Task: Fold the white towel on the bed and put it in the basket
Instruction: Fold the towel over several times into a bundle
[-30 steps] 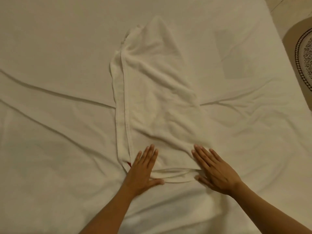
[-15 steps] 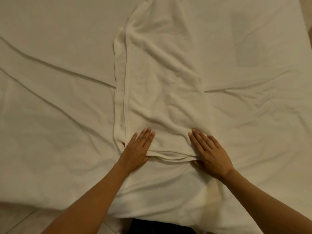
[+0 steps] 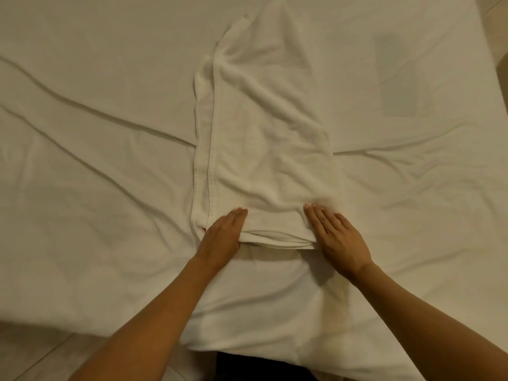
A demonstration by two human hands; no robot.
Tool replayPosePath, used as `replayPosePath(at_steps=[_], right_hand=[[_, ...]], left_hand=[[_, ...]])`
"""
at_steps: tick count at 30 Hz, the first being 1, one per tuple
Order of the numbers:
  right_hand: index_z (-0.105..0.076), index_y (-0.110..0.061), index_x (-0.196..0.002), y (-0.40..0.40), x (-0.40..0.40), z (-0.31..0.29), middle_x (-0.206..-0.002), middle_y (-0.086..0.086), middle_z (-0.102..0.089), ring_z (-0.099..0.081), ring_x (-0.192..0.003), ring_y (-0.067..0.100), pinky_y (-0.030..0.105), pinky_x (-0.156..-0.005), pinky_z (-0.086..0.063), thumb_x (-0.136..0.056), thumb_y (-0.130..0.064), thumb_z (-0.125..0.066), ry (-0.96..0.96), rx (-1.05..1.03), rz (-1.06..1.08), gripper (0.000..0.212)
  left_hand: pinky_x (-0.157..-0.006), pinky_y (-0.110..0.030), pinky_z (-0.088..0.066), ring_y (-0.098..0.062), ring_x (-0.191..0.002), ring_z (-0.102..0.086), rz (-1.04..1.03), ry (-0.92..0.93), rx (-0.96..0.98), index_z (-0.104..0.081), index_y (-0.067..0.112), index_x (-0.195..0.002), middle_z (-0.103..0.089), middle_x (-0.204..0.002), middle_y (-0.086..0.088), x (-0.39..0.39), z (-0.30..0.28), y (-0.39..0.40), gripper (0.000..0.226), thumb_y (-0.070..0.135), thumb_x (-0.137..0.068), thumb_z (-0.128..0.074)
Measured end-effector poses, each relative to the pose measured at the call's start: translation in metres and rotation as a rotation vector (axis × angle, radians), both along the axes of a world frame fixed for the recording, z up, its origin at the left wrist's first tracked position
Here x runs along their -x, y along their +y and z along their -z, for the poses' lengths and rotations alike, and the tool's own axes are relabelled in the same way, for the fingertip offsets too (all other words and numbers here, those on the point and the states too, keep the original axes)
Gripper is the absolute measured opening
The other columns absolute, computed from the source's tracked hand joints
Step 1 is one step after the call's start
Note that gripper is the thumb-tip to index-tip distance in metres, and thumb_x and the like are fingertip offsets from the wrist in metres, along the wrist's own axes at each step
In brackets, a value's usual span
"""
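Note:
The white towel [image 3: 264,138] lies on the bed [image 3: 96,188] as a long strip folded lengthwise, running away from me, with a hemmed band along its left side and a small red tag [image 3: 204,229] at its near left corner. My left hand [image 3: 224,237] rests on the near left corner, fingers together on top and thumb hidden under the edge. My right hand [image 3: 338,240] holds the near right corner the same way. The near edge between my hands is slightly raised. No basket is in view.
The wrinkled white sheet spreads widely on both sides of the towel. The bed's near edge runs along the bottom, with pale floor [image 3: 24,350] at the lower left and more floor [image 3: 494,28] at the top right.
Both thumbs, visible beside the towel before, have slipped under its near edge, and the fingers have closed together. The view has tilted down, showing the bed's near edge.

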State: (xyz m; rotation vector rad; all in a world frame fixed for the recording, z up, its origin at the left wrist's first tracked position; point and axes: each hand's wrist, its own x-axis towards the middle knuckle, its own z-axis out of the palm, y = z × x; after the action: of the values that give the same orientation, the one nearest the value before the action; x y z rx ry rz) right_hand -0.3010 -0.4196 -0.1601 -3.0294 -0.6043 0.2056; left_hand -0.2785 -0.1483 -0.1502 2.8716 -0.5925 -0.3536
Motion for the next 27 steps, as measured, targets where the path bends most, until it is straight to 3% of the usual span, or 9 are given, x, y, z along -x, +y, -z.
replayPosePath(at_steps=[5, 7, 9, 11, 13, 15, 17, 19, 27], right_hand=[[-0.045, -0.003, -0.137, -0.001, -0.009, -0.024, -0.137, 0.015, -0.052, -0.052, -0.124, 0.031, 0.044, -0.098, -0.043, -0.079, -0.001, -0.024, -0.033, 0.021, 0.030, 0.062], [-0.044, -0.003, -0.138, 0.000, -0.012, -0.033, -0.136, 0.016, -0.052, -0.052, -0.123, 0.031, 0.042, -0.099, -0.042, -0.076, 0.007, -0.038, -0.022, 0.007, 0.066, 0.063], [-0.043, -0.004, -0.138, 0.000, -0.014, -0.042, -0.136, 0.017, -0.051, -0.053, -0.122, 0.032, 0.041, -0.097, -0.045, -0.069, 0.016, -0.052, 0.031, -0.052, 0.111, 0.073], [-0.039, -0.009, -0.142, -0.001, -0.013, -0.055, -0.142, 0.014, -0.046, -0.048, -0.128, 0.031, 0.038, -0.098, -0.045, -0.071, 0.017, -0.054, 0.088, -0.093, 0.127, 0.077], [-0.031, -0.017, -0.146, -0.002, -0.011, -0.072, -0.149, 0.008, -0.037, -0.038, -0.136, 0.026, 0.034, -0.103, -0.040, -0.079, 0.011, -0.050, 0.138, -0.096, 0.123, 0.075], [-0.023, -0.023, -0.149, -0.002, -0.008, -0.090, -0.154, 0.000, -0.029, -0.030, -0.140, 0.020, 0.031, -0.104, -0.038, -0.083, 0.007, -0.043, 0.223, -0.061, 0.135, 0.075], [-0.020, -0.026, -0.149, -0.001, -0.005, -0.109, -0.154, -0.003, -0.027, -0.029, -0.140, 0.018, 0.031, -0.101, -0.040, -0.084, 0.006, -0.041, 0.278, -0.044, 0.162, 0.075], [-0.022, -0.027, -0.149, 0.001, -0.003, -0.126, -0.152, -0.004, -0.031, -0.034, -0.136, 0.018, 0.032, -0.096, -0.045, -0.084, 0.005, -0.042, 0.289, -0.031, 0.167, 0.075], [-0.042, -0.038, -0.138, -0.003, -0.010, -0.158, -0.123, 0.000, -0.057, -0.054, -0.110, 0.021, 0.028, -0.085, -0.045, -0.082, -0.010, -0.045, 0.487, 0.046, 0.195, 0.063]], left_hand=[[-0.077, -0.043, -0.059, -0.033, -0.105, -0.067, 0.005, -0.055, -0.060, -0.062, -0.008, -0.117, -0.066, -0.117, -0.023, 0.002, -0.021, -0.002, 0.062, -0.019, -0.056, -0.067], [-0.082, -0.043, -0.057, -0.031, -0.109, -0.065, 0.021, -0.094, -0.089, -0.062, -0.007, -0.118, -0.064, -0.121, -0.023, 0.002, -0.031, -0.005, 0.052, -0.013, -0.070, -0.042], [-0.084, -0.041, -0.056, -0.029, -0.110, -0.065, 0.040, -0.085, -0.132, -0.063, -0.005, -0.118, -0.064, -0.122, -0.021, 0.004, -0.040, -0.006, 0.059, -0.006, -0.073, -0.026], [-0.085, -0.041, -0.055, -0.028, -0.110, -0.065, 0.041, -0.096, -0.153, -0.064, -0.003, -0.117, -0.064, -0.122, -0.020, 0.009, -0.049, -0.008, 0.058, -0.006, -0.073, -0.027], [-0.088, -0.041, -0.053, -0.029, -0.111, -0.064, 0.034, -0.100, -0.132, -0.062, -0.004, -0.119, -0.063, -0.123, -0.020, 0.014, -0.064, -0.012, 0.052, -0.011, -0.071, -0.045], [-0.106, -0.037, -0.040, -0.028, -0.131, -0.048, 0.002, -0.032, -0.106, -0.045, -0.004, -0.136, -0.046, -0.142, -0.021, 0.018, -0.080, -0.015, 0.067, -0.016, -0.071, -0.057], [-0.119, -0.033, -0.013, -0.023, -0.147, -0.015, 0.028, 0.036, -0.133, -0.014, 0.003, -0.150, -0.013, -0.158, -0.014, 0.021, -0.096, -0.015, 0.070, -0.016, -0.087, -0.038], [-0.120, -0.032, -0.005, -0.020, -0.148, -0.005, 0.016, 0.133, -0.143, -0.006, 0.006, -0.151, -0.005, -0.160, -0.011, 0.018, -0.112, -0.015, 0.069, -0.016, -0.090, -0.030], [-0.111, -0.038, -0.028, -0.028, -0.136, -0.033, 0.020, 0.302, -0.151, -0.024, 0.004, -0.146, -0.029, -0.151, -0.017, 0.026, -0.164, -0.020, 0.056, -0.010, -0.093, -0.036]])
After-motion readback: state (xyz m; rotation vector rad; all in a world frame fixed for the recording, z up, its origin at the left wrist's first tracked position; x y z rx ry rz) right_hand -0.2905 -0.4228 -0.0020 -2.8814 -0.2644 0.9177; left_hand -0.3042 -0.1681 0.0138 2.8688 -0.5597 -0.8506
